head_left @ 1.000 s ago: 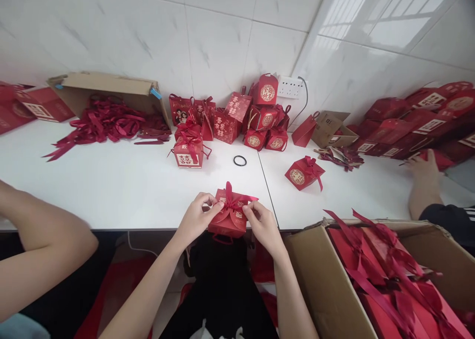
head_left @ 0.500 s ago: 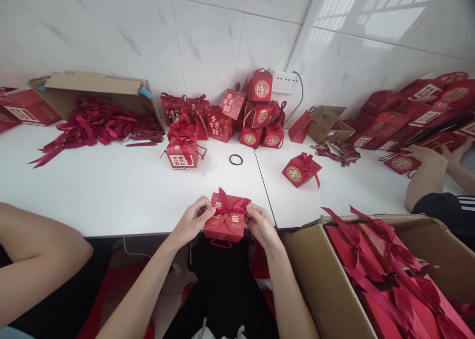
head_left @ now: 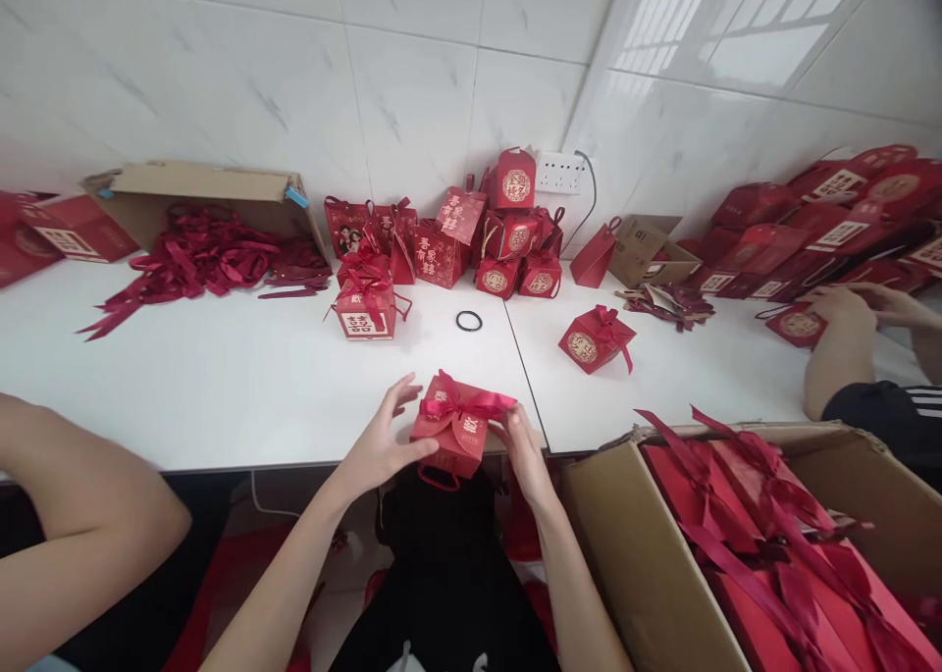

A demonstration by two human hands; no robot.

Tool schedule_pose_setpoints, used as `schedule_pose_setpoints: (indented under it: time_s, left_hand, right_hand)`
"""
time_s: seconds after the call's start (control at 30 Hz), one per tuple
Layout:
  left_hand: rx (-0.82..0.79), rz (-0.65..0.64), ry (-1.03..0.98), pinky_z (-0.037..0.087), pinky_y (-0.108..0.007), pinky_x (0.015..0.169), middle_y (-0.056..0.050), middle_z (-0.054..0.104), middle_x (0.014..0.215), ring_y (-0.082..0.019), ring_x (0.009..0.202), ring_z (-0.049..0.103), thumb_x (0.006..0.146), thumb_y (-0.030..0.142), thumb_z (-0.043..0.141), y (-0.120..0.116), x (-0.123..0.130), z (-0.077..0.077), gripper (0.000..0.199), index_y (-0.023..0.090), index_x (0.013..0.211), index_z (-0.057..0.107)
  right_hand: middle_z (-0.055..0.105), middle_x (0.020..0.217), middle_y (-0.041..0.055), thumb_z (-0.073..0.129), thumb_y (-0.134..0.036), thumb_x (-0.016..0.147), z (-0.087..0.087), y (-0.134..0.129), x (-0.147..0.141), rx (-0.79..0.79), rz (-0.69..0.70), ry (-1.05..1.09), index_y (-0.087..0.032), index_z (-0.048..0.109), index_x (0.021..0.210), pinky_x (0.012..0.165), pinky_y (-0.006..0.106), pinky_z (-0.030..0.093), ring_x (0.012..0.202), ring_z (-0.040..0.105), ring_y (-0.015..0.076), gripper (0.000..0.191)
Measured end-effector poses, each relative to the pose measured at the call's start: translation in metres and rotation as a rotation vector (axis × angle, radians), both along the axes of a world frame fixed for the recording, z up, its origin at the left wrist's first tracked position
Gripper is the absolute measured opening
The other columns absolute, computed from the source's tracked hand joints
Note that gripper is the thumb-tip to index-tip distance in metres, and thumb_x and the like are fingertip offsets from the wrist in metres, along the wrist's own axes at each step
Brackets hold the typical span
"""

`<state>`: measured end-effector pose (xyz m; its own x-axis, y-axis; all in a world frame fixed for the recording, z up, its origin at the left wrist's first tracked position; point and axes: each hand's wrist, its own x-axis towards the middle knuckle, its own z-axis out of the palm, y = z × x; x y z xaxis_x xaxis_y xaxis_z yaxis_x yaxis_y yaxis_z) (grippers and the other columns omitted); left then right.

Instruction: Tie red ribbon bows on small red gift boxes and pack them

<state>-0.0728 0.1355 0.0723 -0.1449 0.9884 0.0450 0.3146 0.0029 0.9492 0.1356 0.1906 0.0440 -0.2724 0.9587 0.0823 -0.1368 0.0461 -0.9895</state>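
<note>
A red gift box (head_left: 447, 446) with gold characters sits at the table's front edge, its flaps folded over the top. Across it lies a dark red satin ribbon (head_left: 471, 403) tied in a bow. My left hand (head_left: 387, 437) is open at the box's left side, fingers spread and thumb by the front left edge. At the box's right side, my right hand (head_left: 521, 446) pinches the right loop of the ribbon between thumb and fingers. A thin red cord handle (head_left: 439, 480) hangs at the box's front.
A cardboard carton (head_left: 610, 554) with ribboned red boxes stands at my right. On the white table (head_left: 242, 387) are a ribbon pile (head_left: 213, 250), a black ring (head_left: 469, 321), a tied box (head_left: 598, 338) and stacked boxes (head_left: 515, 231). People sit on both sides; a co-worker's hands (head_left: 846, 304) touch a box.
My left hand has let go of the bow's left loop and spread its fingers. The right hand has drawn the right loop outward, and the box has turned slightly.
</note>
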Motion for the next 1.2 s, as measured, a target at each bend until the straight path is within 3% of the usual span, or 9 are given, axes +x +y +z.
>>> schedule_pose_setpoints:
  time_s: [0.1, 0.17, 0.33, 0.5, 0.63, 0.7, 0.87, 0.97, 1.2]
  left_hand:
    - [0.086, 0.484, 0.099, 0.021, -0.044, 0.109, -0.012, 0.03, 0.139, -0.026, 0.13, 0.029, 0.072, 0.04, 0.06, 0.005, -0.006, 0.002, 0.069, 0.022, 0.131, 0.029]
    - [0.143, 0.618, 0.089, 0.023, -0.043, 0.109, -0.012, 0.035, 0.136, -0.026, 0.129, 0.031, 0.077, 0.039, 0.054, 0.008, -0.008, 0.006, 0.055, 0.021, 0.126, 0.037]
    - [0.105, 0.225, 0.072, 0.029, -0.038, 0.106, -0.006, 0.042, 0.132, -0.022, 0.126, 0.037, 0.08, 0.037, 0.049, 0.011, 0.003, 0.015, 0.038, 0.023, 0.116, 0.049]
    - [0.15, 0.183, 0.184, 0.03, -0.039, 0.106, -0.006, 0.042, 0.127, -0.02, 0.123, 0.038, 0.08, 0.032, 0.051, 0.004, 0.023, 0.015, 0.036, 0.024, 0.115, 0.047]
    - [0.117, 0.09, 0.164, 0.037, -0.039, 0.101, -0.008, 0.038, 0.131, -0.021, 0.123, 0.038, 0.081, 0.033, 0.052, -0.01, 0.034, 0.019, 0.048, 0.026, 0.125, 0.035]
    - [0.081, 0.031, 0.102, 0.042, -0.037, 0.095, -0.008, 0.036, 0.134, -0.022, 0.123, 0.038, 0.083, 0.036, 0.049, -0.014, 0.036, 0.024, 0.047, 0.028, 0.127, 0.034]
    - [0.032, -0.008, 0.014, 0.044, -0.031, 0.093, -0.005, 0.046, 0.125, -0.02, 0.12, 0.042, 0.087, 0.038, 0.04, -0.01, 0.031, 0.031, 0.029, 0.025, 0.108, 0.055]
    - [0.018, -0.037, 0.058, 0.048, -0.029, 0.084, -0.004, 0.05, 0.117, -0.019, 0.113, 0.047, 0.084, 0.038, 0.045, -0.007, 0.029, 0.029, 0.026, 0.025, 0.104, 0.057]
    - [-0.033, -0.009, 0.126, 0.047, -0.028, 0.074, -0.003, 0.061, 0.095, -0.017, 0.086, 0.058, 0.083, 0.041, 0.047, 0.001, 0.025, 0.029, 0.025, 0.021, 0.091, 0.06]
  right_hand:
    - [0.064, 0.068, 0.0043, 0.041, -0.056, 0.083, 0.008, -0.01, 0.009, -0.088, 0.005, -0.144, -0.017, 0.059, 0.066, 0.065, 0.027, 0.048, 0.066, 0.061, 0.0161, 0.046]
    - [0.057, 0.048, 0.0027, 0.04, -0.061, 0.081, 0.011, -0.012, 0.015, -0.174, -0.077, -0.19, -0.017, 0.048, 0.047, 0.048, 0.025, 0.044, 0.043, 0.054, 0.0129, 0.055]
    - [0.051, 0.041, 0.0006, 0.041, -0.061, 0.08, 0.015, -0.007, 0.014, -0.175, -0.179, -0.177, -0.016, 0.049, 0.052, 0.038, 0.021, 0.038, 0.036, 0.048, 0.0102, 0.053]
    - [0.058, 0.072, 0.003, 0.044, -0.05, 0.083, 0.03, -0.014, 0.001, -0.003, -0.069, -0.256, -0.017, 0.053, 0.077, 0.041, 0.021, 0.044, 0.055, 0.055, 0.0117, 0.035]
    - [0.055, 0.096, 0.0093, 0.049, -0.034, 0.084, 0.046, -0.029, 0.0, 0.404, -0.196, -0.459, -0.018, 0.053, 0.098, 0.065, 0.03, 0.051, 0.084, 0.056, 0.0179, 0.022]
    - [0.051, 0.104, 0.0116, 0.053, -0.029, 0.082, 0.052, -0.037, -0.001, 0.591, -0.221, -0.528, -0.018, 0.052, 0.104, 0.078, 0.036, 0.049, 0.096, 0.053, 0.0207, 0.025]
    - [0.047, 0.127, 0.0129, 0.057, -0.027, 0.08, 0.053, -0.049, -0.016, 0.898, 0.041, -0.724, -0.019, 0.046, 0.121, 0.101, 0.05, 0.03, 0.124, 0.037, 0.0277, 0.042]
    - [0.055, 0.123, 0.0094, 0.044, -0.012, 0.086, 0.043, -0.047, -0.024, 0.958, 0.038, -0.79, -0.019, 0.045, 0.125, 0.106, 0.051, 0.02, 0.123, 0.041, 0.0228, 0.04]
    - [0.061, 0.107, 0.0088, 0.045, -0.003, 0.084, 0.03, -0.04, -0.012, 1.03, -0.064, -0.469, -0.022, 0.057, 0.112, 0.092, 0.04, 0.046, 0.11, 0.053, 0.0196, 0.036]
